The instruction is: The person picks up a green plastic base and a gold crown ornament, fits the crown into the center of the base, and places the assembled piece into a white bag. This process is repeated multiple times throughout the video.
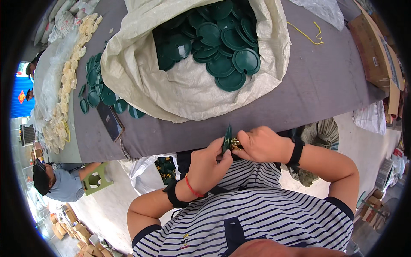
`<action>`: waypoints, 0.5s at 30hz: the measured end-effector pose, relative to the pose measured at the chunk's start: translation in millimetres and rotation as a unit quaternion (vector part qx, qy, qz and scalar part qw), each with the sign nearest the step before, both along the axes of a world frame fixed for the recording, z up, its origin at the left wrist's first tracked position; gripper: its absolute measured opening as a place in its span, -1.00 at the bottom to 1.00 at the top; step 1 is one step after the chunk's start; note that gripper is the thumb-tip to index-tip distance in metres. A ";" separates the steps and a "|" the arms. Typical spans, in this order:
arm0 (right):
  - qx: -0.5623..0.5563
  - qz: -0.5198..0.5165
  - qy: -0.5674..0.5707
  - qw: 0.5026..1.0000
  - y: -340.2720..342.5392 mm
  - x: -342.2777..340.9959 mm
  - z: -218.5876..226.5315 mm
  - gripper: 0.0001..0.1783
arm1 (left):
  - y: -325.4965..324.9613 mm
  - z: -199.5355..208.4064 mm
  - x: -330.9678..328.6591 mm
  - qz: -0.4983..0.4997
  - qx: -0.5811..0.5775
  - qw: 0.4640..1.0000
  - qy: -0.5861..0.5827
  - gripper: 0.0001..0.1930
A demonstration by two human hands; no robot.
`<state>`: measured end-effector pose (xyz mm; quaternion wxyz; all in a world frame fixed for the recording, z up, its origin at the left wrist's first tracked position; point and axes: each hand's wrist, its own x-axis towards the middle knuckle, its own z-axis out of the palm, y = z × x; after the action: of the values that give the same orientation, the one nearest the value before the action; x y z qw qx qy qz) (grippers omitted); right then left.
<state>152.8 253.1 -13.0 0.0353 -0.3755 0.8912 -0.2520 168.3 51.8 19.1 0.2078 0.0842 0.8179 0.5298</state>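
My left hand (207,165) pinches a dark green plastic disc (227,140), seen nearly edge-on, between thumb and fingers just off the table's near edge. Closed around a small shiny gold-coloured piece (235,144), my right hand (263,144) holds it against the disc's right face. The fingers partly cover this piece, so its exact kind is unclear. Beyond my hands, a big white woven sack (141,88) lies open on the table, with many similar green discs (220,64) inside. More green discs (96,83) lie loose to the sack's left.
A phone (110,121) with a strap lies on the grey-covered table (308,90). Below the near edge, a white bag (143,171) holds green and yellow parts. Cream-coloured pieces (64,98) line the left side. A person (64,182) is at lower left, near a green stool (96,179).
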 end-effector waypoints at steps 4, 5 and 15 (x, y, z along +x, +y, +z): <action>-0.088 -0.030 -0.123 0.988 -4.5 0.0 8.6 -0.58 | 2.0 15.9 -3.5 -0.008 -0.021 0.996 0.089 -0.66; -0.088 -0.033 -0.123 0.988 -4.5 -0.3 9.7 -0.58 | 2.3 15.5 -5.7 -0.010 -0.020 0.996 0.088 -0.66; -0.022 -0.036 0.054 0.998 1.3 -11.7 17.7 -0.54 | -2.7 1.7 -11.1 -0.081 -0.069 0.987 0.123 -0.64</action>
<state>141.1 254.4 4.7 -0.0304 -0.3570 0.8990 -0.2517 157.1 49.1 20.8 0.1535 0.2001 0.8621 0.4395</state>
